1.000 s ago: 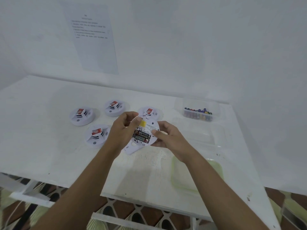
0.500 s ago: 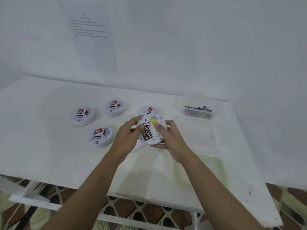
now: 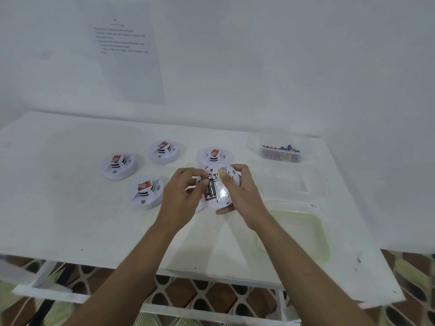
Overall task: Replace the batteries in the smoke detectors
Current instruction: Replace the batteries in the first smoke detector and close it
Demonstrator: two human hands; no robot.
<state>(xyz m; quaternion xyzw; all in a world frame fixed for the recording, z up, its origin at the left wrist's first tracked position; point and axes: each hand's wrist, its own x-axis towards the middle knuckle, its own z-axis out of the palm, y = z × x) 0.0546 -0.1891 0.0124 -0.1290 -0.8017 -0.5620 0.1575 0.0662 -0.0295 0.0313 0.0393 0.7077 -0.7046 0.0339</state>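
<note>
I hold a white round smoke detector (image 3: 222,192) above the table, its back turned up so the open battery bay shows. Black batteries (image 3: 210,189) lie in the bay. My right hand (image 3: 240,191) grips the detector from the right, thumb pressed on its back near a yellow label. My left hand (image 3: 182,196) pinches the upper end of a battery with its fingertips. A white cover piece (image 3: 200,208) lies on the table under my left hand, mostly hidden.
Several other smoke detectors with red labels sit on the white table (image 3: 70,220): (image 3: 118,166), (image 3: 164,152), (image 3: 145,192), (image 3: 214,156). A clear box of coloured batteries (image 3: 281,152) stands at the back right. A green-rimmed clear tray (image 3: 322,236) lies near the right front.
The detector has turned in my hands so the batteries now run near upright. My left fingers have moved onto the top end of a battery. My right thumb has shifted onto the detector's back.
</note>
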